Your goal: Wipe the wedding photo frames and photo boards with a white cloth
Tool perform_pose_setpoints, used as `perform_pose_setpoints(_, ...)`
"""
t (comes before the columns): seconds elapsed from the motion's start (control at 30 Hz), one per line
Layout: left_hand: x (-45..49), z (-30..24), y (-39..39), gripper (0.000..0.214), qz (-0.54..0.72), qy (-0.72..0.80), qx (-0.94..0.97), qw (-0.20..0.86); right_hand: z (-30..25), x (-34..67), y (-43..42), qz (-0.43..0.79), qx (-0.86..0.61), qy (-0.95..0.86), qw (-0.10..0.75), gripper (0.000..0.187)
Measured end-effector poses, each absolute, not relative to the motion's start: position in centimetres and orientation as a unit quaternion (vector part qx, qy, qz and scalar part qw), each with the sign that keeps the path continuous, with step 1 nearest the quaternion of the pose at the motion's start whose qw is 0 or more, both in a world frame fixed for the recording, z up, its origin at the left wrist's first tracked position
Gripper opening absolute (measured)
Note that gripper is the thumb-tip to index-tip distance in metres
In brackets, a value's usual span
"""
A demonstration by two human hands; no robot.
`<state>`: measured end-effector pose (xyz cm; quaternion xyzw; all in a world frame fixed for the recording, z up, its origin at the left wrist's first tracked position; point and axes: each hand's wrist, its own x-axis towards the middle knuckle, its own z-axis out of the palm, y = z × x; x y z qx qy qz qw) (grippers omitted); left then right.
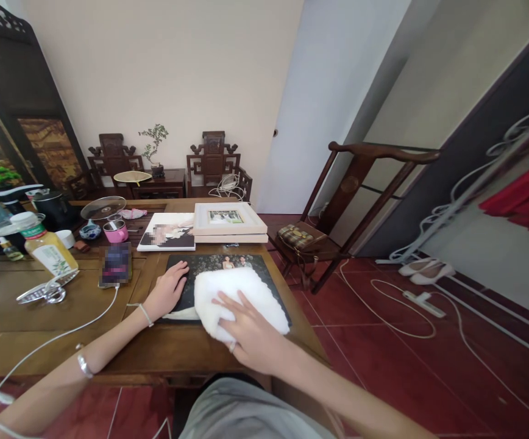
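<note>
A large dark photo print [209, 263] lies flat on the wooden table [63, 317] in front of me. My left hand [169, 288] rests flat on its left edge, fingers spread. My right hand [246, 332] presses a fluffy white cloth [239, 291] onto the print's right half, fingers spread over the cloth. Behind the print lie another photo print [167, 231] and two stacked light wooden frames [228, 221].
On the table's left are a phone [115, 264] with a white cable, a pink mug [115, 231], a drink bottle [47, 247], a small fan and bowls. A wooden chair [337, 213] stands right of the table. Cables and shoes lie on the red tile floor.
</note>
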<state>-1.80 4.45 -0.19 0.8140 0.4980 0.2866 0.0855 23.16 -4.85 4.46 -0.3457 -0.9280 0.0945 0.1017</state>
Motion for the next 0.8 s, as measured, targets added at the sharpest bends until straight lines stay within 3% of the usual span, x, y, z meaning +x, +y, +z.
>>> perform_pose_setpoints(0.33,-2.0,-0.2,4.6,0.041,0.291,0.502,0.809,0.092,5.1,19.6,6.1,0.034,-0.396,-0.91,0.115,0.041)
perform_pose_setpoints(0.67,-2.0,-0.3,4.7,0.047,0.273,0.515,0.806,0.109,5.2,19.9,-5.3,0.081,-0.33,-0.937,0.079,0.036)
perform_pose_setpoints(0.8,-2.0,-0.2,4.6,0.048,0.271,0.515,0.806,0.109,4.9,20.6,-5.5,0.099,-0.309,-0.941,0.101,0.035)
